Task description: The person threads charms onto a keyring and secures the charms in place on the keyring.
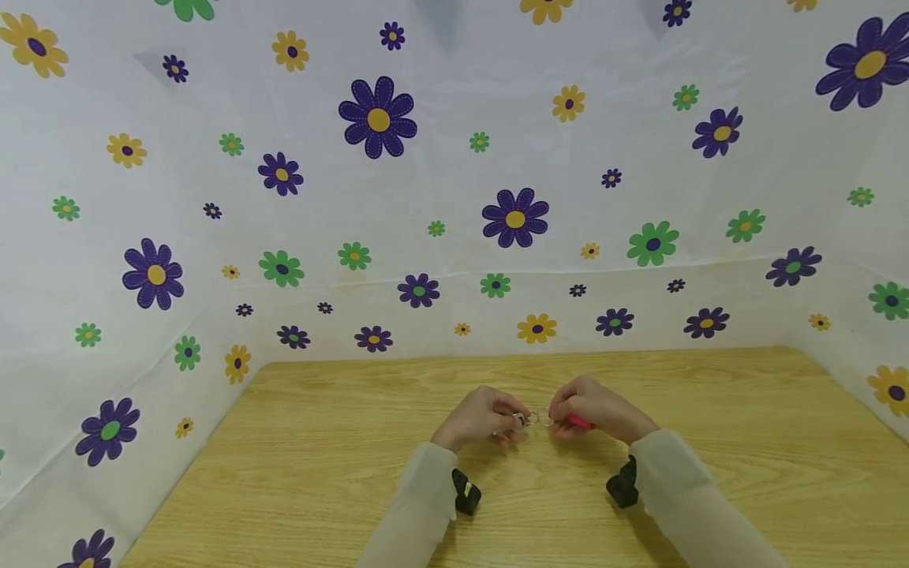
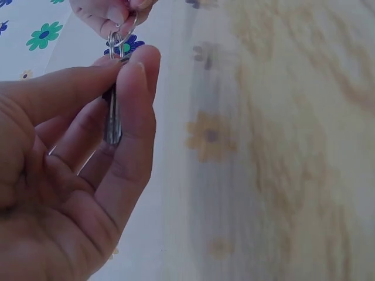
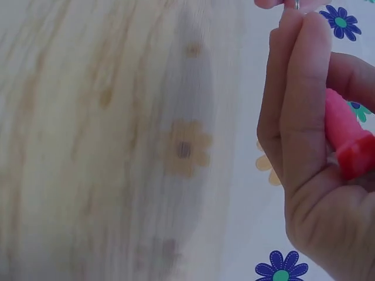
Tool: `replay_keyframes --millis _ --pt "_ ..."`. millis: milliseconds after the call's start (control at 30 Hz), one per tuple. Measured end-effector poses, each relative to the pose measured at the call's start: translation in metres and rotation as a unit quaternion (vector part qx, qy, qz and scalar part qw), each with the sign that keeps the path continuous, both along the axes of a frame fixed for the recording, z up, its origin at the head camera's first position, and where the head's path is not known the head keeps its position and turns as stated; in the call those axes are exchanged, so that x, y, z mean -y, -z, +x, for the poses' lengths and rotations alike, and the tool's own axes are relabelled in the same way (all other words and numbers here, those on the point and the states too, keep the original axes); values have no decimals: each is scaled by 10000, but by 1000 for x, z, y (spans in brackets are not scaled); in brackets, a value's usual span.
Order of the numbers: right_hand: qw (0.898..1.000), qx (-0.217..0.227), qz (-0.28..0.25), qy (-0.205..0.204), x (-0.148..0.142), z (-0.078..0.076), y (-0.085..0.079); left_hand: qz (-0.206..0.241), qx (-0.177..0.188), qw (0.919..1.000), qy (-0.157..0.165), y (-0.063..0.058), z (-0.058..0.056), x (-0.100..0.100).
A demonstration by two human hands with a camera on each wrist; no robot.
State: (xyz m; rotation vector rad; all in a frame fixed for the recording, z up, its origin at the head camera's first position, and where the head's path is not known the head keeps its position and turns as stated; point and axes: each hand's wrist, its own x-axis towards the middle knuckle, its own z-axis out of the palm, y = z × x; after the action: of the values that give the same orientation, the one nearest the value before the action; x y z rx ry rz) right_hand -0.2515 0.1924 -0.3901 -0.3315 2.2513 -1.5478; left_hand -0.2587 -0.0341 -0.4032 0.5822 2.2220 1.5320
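Over the middle of the table, my left hand (image 1: 483,418) pinches metal keys (image 2: 113,126) between thumb and fingers. The keys' lower ends point down toward the palm in the left wrist view. Thin metal rings (image 1: 544,417) span the small gap between the two hands. On the other side, my right hand (image 1: 595,406) pinches a ring at its fingertips. A pink and red keychain charm (image 3: 344,126) lies inside that hand, partly hidden by the fingers; its pink side (image 1: 581,422) also shows in the head view.
The wood-grain table (image 1: 319,473) spreads out beneath both hands. A white flowered cloth (image 1: 440,181) stands as a wall at the back and both sides. Black wrist devices sit at the left cuff (image 1: 426,473) and the right cuff (image 1: 671,465).
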Motion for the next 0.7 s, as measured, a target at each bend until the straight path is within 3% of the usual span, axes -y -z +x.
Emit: replay_keyframes --millis 133,433,533,700 --pt "9996 128 -222 86 0 0 1 -121 -29 9999 93 0 1 0" --pt "9908 373 -971 868 8 0 8 -226 -84 9996 165 -2 4 -7" --pt "9915 336 -984 785 9 0 9 -360 -281 9988 193 -3 4 -7" --pt "9942 351 -977 283 5 -2 8 -470 -485 9977 96 -2 1 -4"
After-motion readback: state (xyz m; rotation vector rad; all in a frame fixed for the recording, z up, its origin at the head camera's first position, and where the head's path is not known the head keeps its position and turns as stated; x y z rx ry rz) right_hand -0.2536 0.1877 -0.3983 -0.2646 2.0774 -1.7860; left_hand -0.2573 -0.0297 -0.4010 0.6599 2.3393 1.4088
